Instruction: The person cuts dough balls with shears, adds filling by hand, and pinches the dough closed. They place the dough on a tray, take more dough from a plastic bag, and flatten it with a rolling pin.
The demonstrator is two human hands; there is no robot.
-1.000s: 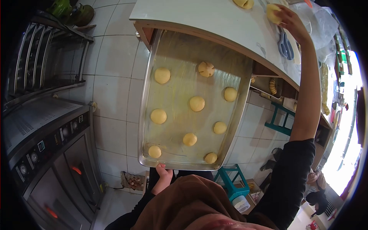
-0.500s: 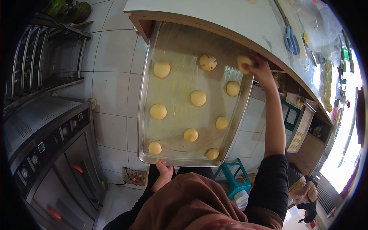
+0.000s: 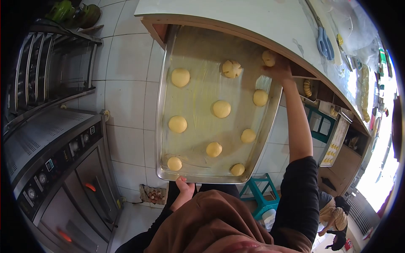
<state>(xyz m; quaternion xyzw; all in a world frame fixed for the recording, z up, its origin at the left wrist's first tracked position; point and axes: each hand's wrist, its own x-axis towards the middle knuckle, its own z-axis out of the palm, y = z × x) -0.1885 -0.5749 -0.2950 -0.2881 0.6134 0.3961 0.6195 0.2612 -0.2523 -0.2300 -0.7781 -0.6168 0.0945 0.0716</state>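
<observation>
A large metal baking tray [image 3: 194, 63] lies under the white counter's edge, its far end in shadow. Spaced over it are several round pale dough balls [image 3: 221, 109]. One dough piece [image 3: 231, 69] near the far end has slits in its top. My left hand [image 3: 184, 187] grips the near rim of the tray, thumb on top. At the far right corner my right hand [image 3: 279, 71] has its fingers on another dough ball [image 3: 268, 58]; the hand is slightly blurred and partly shaded by the counter.
The white counter [image 3: 219, 10] carries blue-handled scissors [image 3: 325, 44] and plastic bags. An oven [image 3: 63, 164] and a metal rack [image 3: 50, 71] stand left. A teal stool [image 3: 261, 198] is by my right side. Farther right are a smaller tray [image 3: 334, 143] and a person [image 3: 335, 215].
My right hand has carried its dough ball farther back along the tray, toward the far right corner under the counter. My left hand stays on the rim.
</observation>
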